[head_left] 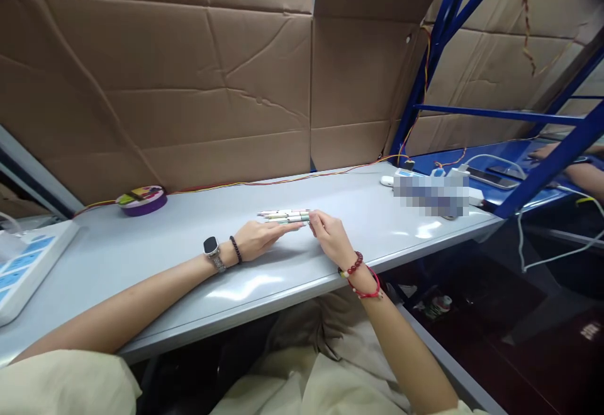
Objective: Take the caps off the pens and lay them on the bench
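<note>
Several slim, light-coloured pens (pixel 285 215) lie side by side on the grey-white table (pixel 198 314), their pointed ends toward the left. Along their near side rests my left hand (pixel 258 237), fingers stretched out flat and the fingertips close to my other hand. My right hand (pixel 330 234) has its fingers closed round the right-hand ends of the pens, which are partly hidden by it. On my left wrist are a watch (pixel 212 247) and a dark bead bracelet, on my right a red bead bracelet (pixel 353 265) and a red cord.
A purple round tin-like object (pixel 142 201) stands back left, and a white-and-blue power strip (pixel 33 264) lies at the left edge. Cardboard (pixel 212 88) walls the back. Right of me are a blue metal frame (pixel 425 82), cables, a phone (pixel 491 178) and another person's arm (pixel 587 176).
</note>
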Demonstrator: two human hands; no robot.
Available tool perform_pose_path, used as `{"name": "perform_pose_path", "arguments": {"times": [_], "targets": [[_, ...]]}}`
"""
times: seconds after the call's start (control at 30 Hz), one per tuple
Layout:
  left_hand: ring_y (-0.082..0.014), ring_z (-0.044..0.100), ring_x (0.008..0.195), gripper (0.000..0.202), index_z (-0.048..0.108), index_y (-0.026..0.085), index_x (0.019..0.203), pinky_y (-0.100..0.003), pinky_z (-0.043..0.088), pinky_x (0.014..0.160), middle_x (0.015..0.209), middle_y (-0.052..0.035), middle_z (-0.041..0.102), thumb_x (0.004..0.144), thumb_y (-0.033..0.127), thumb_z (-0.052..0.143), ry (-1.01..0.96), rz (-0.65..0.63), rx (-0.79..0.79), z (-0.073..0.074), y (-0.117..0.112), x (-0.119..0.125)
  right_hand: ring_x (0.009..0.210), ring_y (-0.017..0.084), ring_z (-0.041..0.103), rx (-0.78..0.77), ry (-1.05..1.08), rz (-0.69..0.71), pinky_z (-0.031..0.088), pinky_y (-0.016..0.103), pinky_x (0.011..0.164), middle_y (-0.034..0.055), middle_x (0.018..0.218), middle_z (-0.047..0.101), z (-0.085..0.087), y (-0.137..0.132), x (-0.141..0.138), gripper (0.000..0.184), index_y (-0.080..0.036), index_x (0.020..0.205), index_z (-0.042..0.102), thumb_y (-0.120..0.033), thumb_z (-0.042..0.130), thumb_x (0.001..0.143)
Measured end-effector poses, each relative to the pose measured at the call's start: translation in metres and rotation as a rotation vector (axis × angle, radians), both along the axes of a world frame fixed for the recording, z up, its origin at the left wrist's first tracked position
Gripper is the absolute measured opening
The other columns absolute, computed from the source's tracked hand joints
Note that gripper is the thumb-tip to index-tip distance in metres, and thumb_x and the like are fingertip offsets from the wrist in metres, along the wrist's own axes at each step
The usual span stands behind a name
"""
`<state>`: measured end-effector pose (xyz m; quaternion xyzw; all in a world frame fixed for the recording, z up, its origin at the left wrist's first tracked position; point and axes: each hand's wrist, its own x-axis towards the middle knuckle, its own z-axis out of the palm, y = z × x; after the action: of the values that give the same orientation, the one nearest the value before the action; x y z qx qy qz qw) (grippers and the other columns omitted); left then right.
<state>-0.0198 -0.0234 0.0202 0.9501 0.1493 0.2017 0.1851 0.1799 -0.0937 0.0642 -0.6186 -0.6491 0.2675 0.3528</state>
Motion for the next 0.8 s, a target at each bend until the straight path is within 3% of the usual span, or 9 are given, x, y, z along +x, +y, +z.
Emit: {"name": "perform_pose_path", "arguments": {"times": [0.2, 0.43, 0.63, 0.8], "targets": [[-0.0167, 0.060, 0.099, 0.043, 0.034, 0.024, 0.135, -0.026, 0.050, 0.079, 0.119, -0.0050, 0.058, 0.093, 0.014, 0.026, -0.013, -0.006, -0.019, -0.0007, 0.0005, -0.0004, 0.054, 0.010, 0.043, 0.005, -0.002, 0.055, 0.032, 0.022, 0.054, -0.0031, 0.060, 0.047, -0.0004, -0.0005, -0.0002, 0.030, -0.019, 0.067, 0.042, -0.032, 0.034, 0.093], [-0.0180, 0.058, 0.104, 0.043, 0.032, 0.024, 0.135, -0.028, 0.050, 0.081, 0.123, -0.0044, 0.055, 0.094, 0.015, 0.026, -0.017, 0.000, -0.057, -0.0004, 0.0005, -0.0002, 0.060, 0.011, 0.048, 0.053, 0.050, 0.020, 0.038, 0.021, 0.056, -0.0005, 0.070, 0.055, 0.0000, -0.0021, 0.0000, 0.023, -0.018, 0.076, 0.049, -0.034, 0.040, 0.091], [-0.0187, 0.060, 0.100, 0.044, 0.029, 0.026, 0.137, -0.026, 0.051, 0.072, 0.122, -0.0047, 0.057, 0.094, 0.018, 0.027, -0.023, 0.044, -0.041, -0.0027, 0.0011, 0.0007, 0.064, 0.012, 0.053, 0.068, 0.081, 0.000, 0.040, 0.023, 0.056, 0.0014, 0.074, 0.061, -0.0005, -0.0017, -0.0001, 0.019, -0.018, 0.080, 0.056, -0.034, 0.047, 0.087], [-0.0175, 0.056, 0.107, 0.043, 0.031, 0.027, 0.137, -0.027, 0.050, 0.081, 0.127, -0.0028, 0.053, 0.094, 0.018, 0.027, -0.001, 0.051, -0.110, -0.0025, 0.0013, -0.0001, 0.076, 0.015, 0.060, 0.051, 0.124, 0.035, 0.045, 0.024, 0.059, 0.0029, 0.087, 0.066, -0.0001, -0.0027, -0.0009, 0.014, -0.020, 0.087, 0.062, -0.030, 0.052, 0.084]]}}
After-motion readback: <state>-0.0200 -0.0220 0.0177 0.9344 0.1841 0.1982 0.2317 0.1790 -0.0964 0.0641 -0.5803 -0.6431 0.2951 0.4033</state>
